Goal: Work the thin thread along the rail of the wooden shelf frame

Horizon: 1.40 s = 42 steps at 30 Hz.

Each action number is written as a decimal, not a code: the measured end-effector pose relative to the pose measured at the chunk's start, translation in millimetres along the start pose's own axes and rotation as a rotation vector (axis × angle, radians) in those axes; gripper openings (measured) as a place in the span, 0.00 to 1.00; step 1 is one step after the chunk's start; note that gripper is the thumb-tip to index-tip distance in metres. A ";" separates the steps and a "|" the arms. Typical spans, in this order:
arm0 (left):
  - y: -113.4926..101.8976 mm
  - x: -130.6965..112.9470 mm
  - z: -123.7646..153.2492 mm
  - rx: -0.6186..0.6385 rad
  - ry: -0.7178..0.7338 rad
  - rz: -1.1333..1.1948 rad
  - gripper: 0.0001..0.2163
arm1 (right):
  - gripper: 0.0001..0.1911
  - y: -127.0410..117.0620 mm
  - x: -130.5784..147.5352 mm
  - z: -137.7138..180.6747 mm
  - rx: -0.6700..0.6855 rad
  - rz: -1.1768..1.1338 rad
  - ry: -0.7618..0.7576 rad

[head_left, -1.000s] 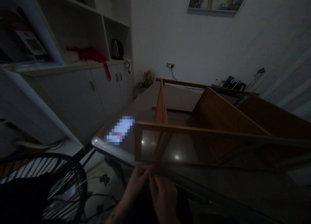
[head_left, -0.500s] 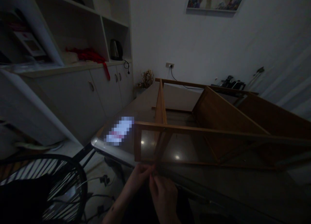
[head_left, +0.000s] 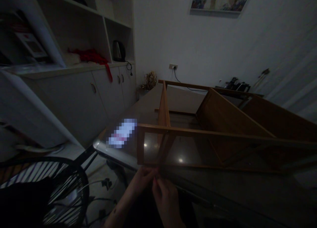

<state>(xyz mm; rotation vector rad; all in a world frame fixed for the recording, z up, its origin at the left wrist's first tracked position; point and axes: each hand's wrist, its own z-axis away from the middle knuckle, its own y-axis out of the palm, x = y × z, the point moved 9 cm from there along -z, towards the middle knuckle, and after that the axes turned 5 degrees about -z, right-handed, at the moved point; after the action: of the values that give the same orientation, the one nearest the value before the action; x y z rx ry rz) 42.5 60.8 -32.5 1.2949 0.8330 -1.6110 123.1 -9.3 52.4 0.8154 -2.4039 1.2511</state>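
Note:
A wooden shelf frame (head_left: 213, 132) lies on its side on a glossy dark table (head_left: 146, 106). My left hand (head_left: 141, 180) and my right hand (head_left: 167, 198) meet at the frame's near bottom rail, just below the upright slat. Both have their fingertips pinched together against the wood. What they pinch is too small and too dark to make out.
A blurred light rectangle (head_left: 122, 133) lies on the table left of the frame. A black wire fan guard (head_left: 49, 188) stands at lower left, with cables on the floor. White cabinets (head_left: 81, 99) with a kettle (head_left: 119, 50) and red cloth (head_left: 92, 56) line the left wall.
Almost nothing differs. My hands stay pinched at the same spot on the rail, and the view has shifted very slightly.

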 end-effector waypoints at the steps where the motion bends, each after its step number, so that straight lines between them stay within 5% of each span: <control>1: 0.3 0.9 -0.2 0.004 -0.001 -0.001 0.22 | 0.19 0.4 -0.6 0.3 -0.004 -0.019 0.006; 11: 0.0 -4.3 -1.0 0.017 0.039 -0.035 0.24 | 0.16 4.2 -8.2 2.8 -0.029 -0.106 0.095; 27: -2.7 -10.6 6.5 -0.073 0.031 -0.045 0.17 | 0.16 -1.2 3.4 -4.2 0.025 0.172 0.018; 37: -0.1 -14.2 7.5 -0.078 0.021 -0.044 0.18 | 0.12 2.7 -15.2 5.4 0.224 0.029 0.173; 42: -1.1 -12.2 6.4 -0.084 0.025 -0.021 0.18 | 0.19 -2.2 -24.7 5.9 0.179 -0.191 0.304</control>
<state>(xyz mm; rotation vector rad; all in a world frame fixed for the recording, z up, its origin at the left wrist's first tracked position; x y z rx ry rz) 39.9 58.2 -19.2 1.2531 0.9222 -1.5622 143.9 -6.7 37.9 0.8157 -1.9504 1.4131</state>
